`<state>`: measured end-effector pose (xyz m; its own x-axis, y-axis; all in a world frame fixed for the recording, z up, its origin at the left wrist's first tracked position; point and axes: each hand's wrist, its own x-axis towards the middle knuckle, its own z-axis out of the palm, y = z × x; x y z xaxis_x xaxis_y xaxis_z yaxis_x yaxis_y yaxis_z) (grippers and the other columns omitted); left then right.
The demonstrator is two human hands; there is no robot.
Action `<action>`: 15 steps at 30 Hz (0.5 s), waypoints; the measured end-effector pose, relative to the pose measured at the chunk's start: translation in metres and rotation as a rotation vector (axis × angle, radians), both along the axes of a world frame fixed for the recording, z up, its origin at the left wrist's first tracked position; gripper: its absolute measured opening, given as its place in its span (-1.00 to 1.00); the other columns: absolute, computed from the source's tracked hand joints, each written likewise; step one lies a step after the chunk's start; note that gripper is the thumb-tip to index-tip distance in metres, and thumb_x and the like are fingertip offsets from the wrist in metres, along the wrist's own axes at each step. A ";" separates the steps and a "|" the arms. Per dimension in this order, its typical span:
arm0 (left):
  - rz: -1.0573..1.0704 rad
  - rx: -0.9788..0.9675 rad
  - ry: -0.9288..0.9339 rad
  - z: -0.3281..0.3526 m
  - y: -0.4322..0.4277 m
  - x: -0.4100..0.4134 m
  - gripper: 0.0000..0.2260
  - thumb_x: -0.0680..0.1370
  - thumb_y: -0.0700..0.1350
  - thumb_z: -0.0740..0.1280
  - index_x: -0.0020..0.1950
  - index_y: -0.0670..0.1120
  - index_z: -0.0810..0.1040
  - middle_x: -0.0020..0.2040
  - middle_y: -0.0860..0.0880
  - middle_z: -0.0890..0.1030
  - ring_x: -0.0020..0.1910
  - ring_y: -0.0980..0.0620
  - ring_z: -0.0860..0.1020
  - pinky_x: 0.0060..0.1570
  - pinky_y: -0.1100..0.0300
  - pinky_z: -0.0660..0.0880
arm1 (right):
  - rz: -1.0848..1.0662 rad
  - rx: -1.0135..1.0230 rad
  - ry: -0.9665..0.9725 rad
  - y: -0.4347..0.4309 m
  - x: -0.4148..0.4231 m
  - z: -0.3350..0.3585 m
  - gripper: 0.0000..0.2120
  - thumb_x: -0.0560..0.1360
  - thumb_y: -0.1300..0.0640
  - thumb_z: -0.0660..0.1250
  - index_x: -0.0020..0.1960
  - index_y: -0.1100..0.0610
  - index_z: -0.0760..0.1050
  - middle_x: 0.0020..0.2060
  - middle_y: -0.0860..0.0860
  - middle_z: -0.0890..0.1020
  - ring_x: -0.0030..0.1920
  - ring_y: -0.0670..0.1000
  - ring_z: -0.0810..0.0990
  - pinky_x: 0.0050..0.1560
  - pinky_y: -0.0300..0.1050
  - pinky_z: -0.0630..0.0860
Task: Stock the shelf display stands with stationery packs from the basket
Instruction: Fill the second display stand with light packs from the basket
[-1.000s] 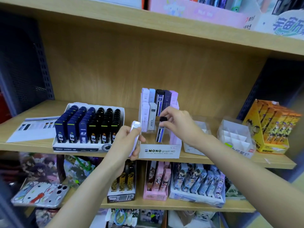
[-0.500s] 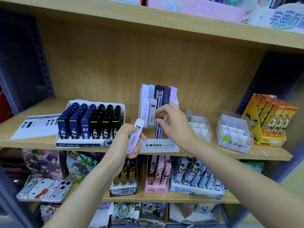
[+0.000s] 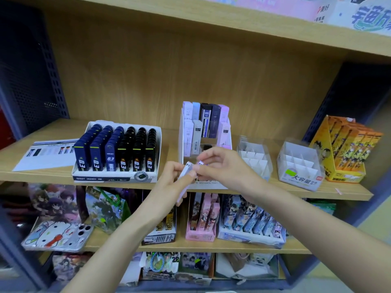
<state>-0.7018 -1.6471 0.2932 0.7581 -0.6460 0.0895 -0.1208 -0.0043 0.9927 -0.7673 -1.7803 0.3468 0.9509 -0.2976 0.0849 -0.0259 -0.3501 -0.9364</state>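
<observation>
Just beyond the hands rises the stand (image 3: 181,142): left hand (image 3: 171,180) grips near-upright packs (image 3: 187,167); right hand (image 3: 222,166), nearer the stand, pinches one top.

The shelf (image 3: 48,123) and its back panel (image 3: 148,66) show matt, light wood-grain laminate. The side panel (image 3: 31,81) looks like dark perforated metal with a dull finish. Two divider boxes (image 3: 281,166) are clear, shiny plastic with white card partitions. The tiered stand (image 3: 181,144) is white card, and the orange display box (image 3: 319,144) is glossy printed card. The dark lead cases (image 3: 118,153) gleam like hard plastic. The slim pack (image 3: 186,167) in the left hand (image 3: 169,182) looks smooth and pale.
</observation>
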 end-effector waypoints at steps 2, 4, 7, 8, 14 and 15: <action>0.007 -0.022 0.084 0.001 0.002 0.000 -0.79 0.53 0.07 0.26 -0.01 -0.05 0.40 -0.26 0.00 0.54 -0.50 0.17 0.35 -0.45 0.32 0.28 | 0.005 0.028 -0.021 -0.001 -0.004 0.004 -0.85 0.47 0.30 0.39 0.00 0.15 0.50 -0.05 0.12 0.60 -0.28 -0.09 0.63 -0.19 -0.36 0.55; 0.007 -0.049 0.101 0.001 0.005 0.000 -0.90 0.59 -0.06 0.26 -0.01 -0.08 0.41 -0.25 -0.05 0.47 -0.51 0.15 0.28 -0.51 0.36 0.23 | -0.010 0.008 -0.053 -0.004 -0.007 0.008 -0.80 0.47 0.35 0.37 0.03 0.14 0.50 -0.02 0.09 0.61 -0.25 -0.12 0.63 -0.17 -0.38 0.53; 0.016 -0.048 -0.016 0.001 0.007 -0.002 -0.92 0.59 -0.09 0.27 -0.03 -0.07 0.41 -0.41 0.16 0.44 -0.53 0.20 0.28 -0.48 0.36 0.22 | -0.029 -0.004 -0.045 -0.008 -0.011 0.009 -0.75 0.46 0.35 0.37 0.11 0.17 0.52 0.00 0.06 0.62 -0.23 -0.13 0.64 -0.16 -0.39 0.53; 0.024 -0.042 -0.065 0.001 0.007 -0.002 -0.92 0.58 -0.08 0.28 -0.03 -0.07 0.41 -0.46 0.22 0.44 -0.54 0.24 0.31 -0.46 0.36 0.22 | -0.033 0.022 -0.020 -0.009 -0.011 0.009 -0.75 0.47 0.34 0.37 0.13 0.19 0.52 0.00 0.07 0.63 -0.22 -0.11 0.65 -0.15 -0.39 0.54; 0.067 0.002 -0.160 -0.001 0.009 -0.004 -0.91 0.57 -0.05 0.29 -0.02 -0.03 0.41 -0.44 0.25 0.47 -0.50 0.28 0.38 -0.43 0.36 0.27 | -0.005 0.151 0.106 -0.012 -0.012 0.005 -0.80 0.46 0.25 0.41 0.08 0.21 0.56 -0.12 0.11 0.70 -0.18 -0.08 0.68 -0.14 -0.33 0.59; 0.082 -0.001 -0.136 0.000 0.010 -0.005 -0.91 0.58 -0.04 0.27 -0.02 -0.03 0.40 -0.40 0.20 0.47 -0.51 0.25 0.35 -0.44 0.35 0.24 | -0.014 0.133 0.079 -0.013 -0.011 0.007 -0.83 0.46 0.26 0.40 0.04 0.20 0.56 -0.18 0.10 0.69 -0.24 -0.10 0.67 -0.17 -0.33 0.59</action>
